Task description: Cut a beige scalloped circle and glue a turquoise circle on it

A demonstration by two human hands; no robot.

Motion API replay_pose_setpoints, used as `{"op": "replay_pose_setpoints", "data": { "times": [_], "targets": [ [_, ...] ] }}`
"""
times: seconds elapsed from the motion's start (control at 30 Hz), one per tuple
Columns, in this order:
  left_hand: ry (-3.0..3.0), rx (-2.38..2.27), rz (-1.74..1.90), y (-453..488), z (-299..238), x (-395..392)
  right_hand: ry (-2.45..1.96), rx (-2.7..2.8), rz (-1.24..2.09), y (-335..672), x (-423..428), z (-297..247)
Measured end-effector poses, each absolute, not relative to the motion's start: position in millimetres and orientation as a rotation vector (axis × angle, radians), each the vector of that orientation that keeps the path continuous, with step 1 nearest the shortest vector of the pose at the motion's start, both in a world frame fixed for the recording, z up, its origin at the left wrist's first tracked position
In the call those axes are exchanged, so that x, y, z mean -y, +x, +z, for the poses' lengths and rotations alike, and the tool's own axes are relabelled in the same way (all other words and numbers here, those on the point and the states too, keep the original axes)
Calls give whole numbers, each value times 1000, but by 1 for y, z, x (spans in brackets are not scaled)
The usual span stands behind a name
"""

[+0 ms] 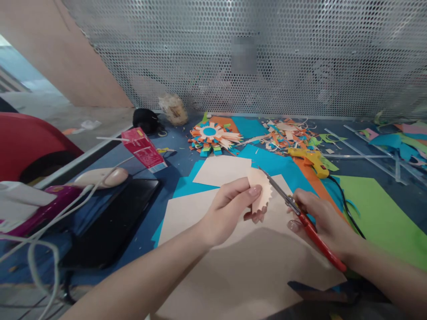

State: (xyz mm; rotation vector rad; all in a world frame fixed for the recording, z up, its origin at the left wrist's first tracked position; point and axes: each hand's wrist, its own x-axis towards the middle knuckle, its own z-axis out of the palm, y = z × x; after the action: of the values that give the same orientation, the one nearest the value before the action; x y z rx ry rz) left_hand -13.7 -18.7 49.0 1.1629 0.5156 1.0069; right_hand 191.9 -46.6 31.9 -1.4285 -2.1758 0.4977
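My left hand (230, 209) pinches a small peach paper piece (260, 189) with a zigzag cut edge, holding it above the table. My right hand (322, 220) grips red-handled scissors (300, 218); their blades point up-left and meet the right edge of the paper piece. Both hands hover over a large peach paper sheet (240, 266) lying on the blue table.
A layered paper flower (213, 138) lies behind, beside a heap of paper scraps (287, 131) and a yellow glue gun (312, 160). Blue (276, 162), orange and green sheets (380, 213) lie around. At left are a red carton (143, 149), a black pad (113, 222) and cables.
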Motion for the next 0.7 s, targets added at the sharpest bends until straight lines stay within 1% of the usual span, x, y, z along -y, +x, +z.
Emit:
{"op": "replay_pose_setpoints", "data": {
  "times": [0.23,0.5,0.6,0.7],
  "targets": [
    [1072,-431,869,-13,48,19,-1443,2177,484,191,47,33],
    [1112,-392,690,-11,49,22,-1438,2227,441,188,48,39],
    [1132,-385,700,-11,49,23,-1429,2231,393,187,48,38],
    [1085,-425,792,-13,50,21,-1453,2207,405,188,46,35]
  ]
}}
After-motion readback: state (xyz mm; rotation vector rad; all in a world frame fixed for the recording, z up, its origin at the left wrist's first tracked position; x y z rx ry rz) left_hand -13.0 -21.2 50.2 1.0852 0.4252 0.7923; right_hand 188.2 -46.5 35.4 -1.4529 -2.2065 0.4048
